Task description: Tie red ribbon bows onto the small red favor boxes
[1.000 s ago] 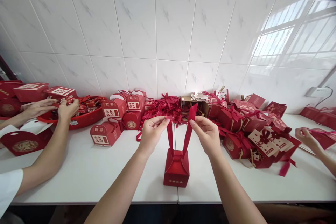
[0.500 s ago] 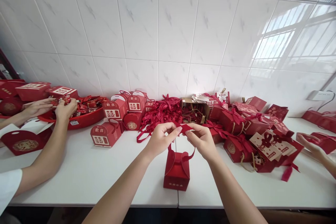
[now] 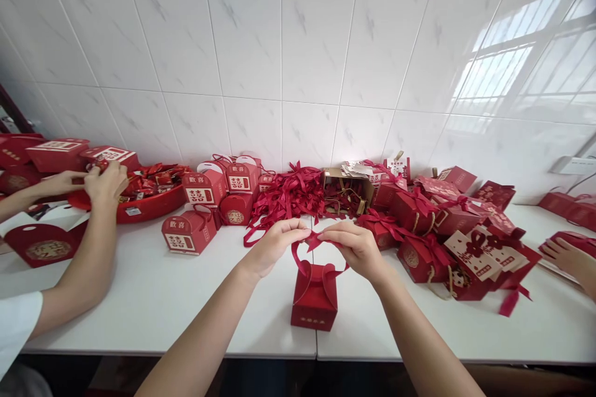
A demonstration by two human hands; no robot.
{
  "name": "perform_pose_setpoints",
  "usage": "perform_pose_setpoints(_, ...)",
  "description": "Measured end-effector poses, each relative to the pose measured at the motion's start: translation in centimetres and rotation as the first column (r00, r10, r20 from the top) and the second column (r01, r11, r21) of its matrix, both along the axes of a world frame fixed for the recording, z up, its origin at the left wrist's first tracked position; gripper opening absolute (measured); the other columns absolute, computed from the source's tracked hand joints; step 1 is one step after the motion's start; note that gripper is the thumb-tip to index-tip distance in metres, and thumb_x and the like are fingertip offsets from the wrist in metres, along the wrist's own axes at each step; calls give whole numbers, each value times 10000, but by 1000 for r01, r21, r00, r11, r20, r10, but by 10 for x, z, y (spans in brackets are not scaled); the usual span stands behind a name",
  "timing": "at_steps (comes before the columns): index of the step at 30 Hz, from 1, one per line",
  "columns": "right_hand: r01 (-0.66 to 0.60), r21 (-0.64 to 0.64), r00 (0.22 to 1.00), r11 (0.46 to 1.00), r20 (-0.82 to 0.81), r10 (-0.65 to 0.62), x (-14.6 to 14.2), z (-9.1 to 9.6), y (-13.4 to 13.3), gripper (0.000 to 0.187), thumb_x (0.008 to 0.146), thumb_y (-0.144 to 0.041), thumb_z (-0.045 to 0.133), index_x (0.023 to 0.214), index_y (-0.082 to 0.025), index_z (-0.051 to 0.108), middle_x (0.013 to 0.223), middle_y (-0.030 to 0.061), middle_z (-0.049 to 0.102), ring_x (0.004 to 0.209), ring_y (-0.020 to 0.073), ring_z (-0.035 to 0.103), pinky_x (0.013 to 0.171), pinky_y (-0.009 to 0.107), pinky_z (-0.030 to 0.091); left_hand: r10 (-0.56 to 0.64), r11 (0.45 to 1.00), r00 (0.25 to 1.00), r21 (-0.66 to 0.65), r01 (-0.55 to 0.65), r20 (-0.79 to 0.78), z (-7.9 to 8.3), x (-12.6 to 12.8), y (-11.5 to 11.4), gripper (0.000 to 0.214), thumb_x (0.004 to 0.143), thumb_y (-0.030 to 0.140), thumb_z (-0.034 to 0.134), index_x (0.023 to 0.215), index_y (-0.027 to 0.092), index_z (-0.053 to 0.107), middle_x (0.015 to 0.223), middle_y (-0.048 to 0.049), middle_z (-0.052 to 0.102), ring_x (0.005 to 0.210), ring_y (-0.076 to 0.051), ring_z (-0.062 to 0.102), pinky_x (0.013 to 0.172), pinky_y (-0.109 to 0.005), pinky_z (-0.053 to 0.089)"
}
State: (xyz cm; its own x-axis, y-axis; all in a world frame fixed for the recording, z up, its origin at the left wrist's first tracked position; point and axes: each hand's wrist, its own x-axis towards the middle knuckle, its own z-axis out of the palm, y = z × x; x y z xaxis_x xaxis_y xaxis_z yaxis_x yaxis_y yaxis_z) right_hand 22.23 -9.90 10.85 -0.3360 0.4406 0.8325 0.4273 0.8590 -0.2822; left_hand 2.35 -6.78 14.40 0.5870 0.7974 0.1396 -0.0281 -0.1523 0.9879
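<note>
A small red gift box (image 3: 315, 302) stands on the white table (image 3: 186, 310) near its front edge. A red ribbon (image 3: 321, 242) rises from both sides of the box and crosses above it. My left hand (image 3: 274, 243) pinches the ribbon's left end with closed fingers. My right hand (image 3: 357, 245) pinches the right end, its fingertips almost touching those of the left hand just above the box.
A pile of loose red ribbons (image 3: 288, 195) and an open cardboard box (image 3: 344, 189) lie behind. Finished red boxes (image 3: 447, 229) crowd the right; house-shaped red boxes (image 3: 190, 231) stand left. Another person's hands (image 3: 100, 180) work at a red tray (image 3: 149, 208); a third person's hand (image 3: 565, 257) is far right.
The two ribbon ends, held up straight a second ago, have been brought down and crossed above the box. My hands have dropped and moved together.
</note>
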Motion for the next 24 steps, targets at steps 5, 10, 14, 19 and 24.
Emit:
perform_pose_setpoints(5, 139, 225, 971, 964, 161, -178, 4, 1, 1, 292, 912, -64, 469, 1076, -220, 654, 949, 68, 726, 893, 198, 637, 755, 349, 516, -27, 998, 997, -58, 31, 70, -1, 0, 0, 202, 811, 308, 599, 664, 171, 627, 717, 1, 626, 750, -144, 554, 743, -265, 420)
perform_pose_setpoints(10, 183, 193, 971, 964, 119, -208, 4, -9, 3, 334, 900, -54, 483, 1138, -231, 637, 975, 73, 711, 918, 196, 634, 782, 363, 515, 133, 938, 982, 336, -81, -136, -8, 1, -5, 249, 832, 384, 585, 832, 180, 729, 886, -55, 730, 901, -223, 630, 848, -342, 438)
perform_pose_setpoints(14, 269, 132, 960, 954, -115, -255, 0, -21, -2, 321, 861, -90, 571, 1097, -279, 678, 1169, 95, 638, 989, 219, 622, 783, 374, 524, 439, 574, 879, 810, -116, -185, -15, -2, -16, 201, 860, 343, 571, 921, 225, 721, 1020, -41, 733, 1004, -245, 615, 995, -460, 288)
perform_pose_setpoints(19, 345, -120, 800, 931, -482, -359, 1, -44, -24, 237, 865, -139, 579, 1006, -274, 715, 1048, 74, 669, 936, 211, 646, 781, 363, 543, 676, 327, 729, 931, -162, -110, -31, -22, -22, 233, 885, 297, 530, 1076, 250, 655, 1124, -52, 701, 1081, -268, 584, 1014, -515, 203)
perform_pose_setpoints(24, 309, -263, 748, 914, -526, -404, 0, -58, -31, 160, 872, -190, 579, 938, -243, 715, 813, 42, 684, 744, 181, 647, 663, 329, 550, 584, 575, 776, 796, -190, -237, -50, -29, -20, 265, 885, 355, 525, 1121, 263, 603, 1215, -63, 641, 1145, -259, 550, 1018, -488, 261)
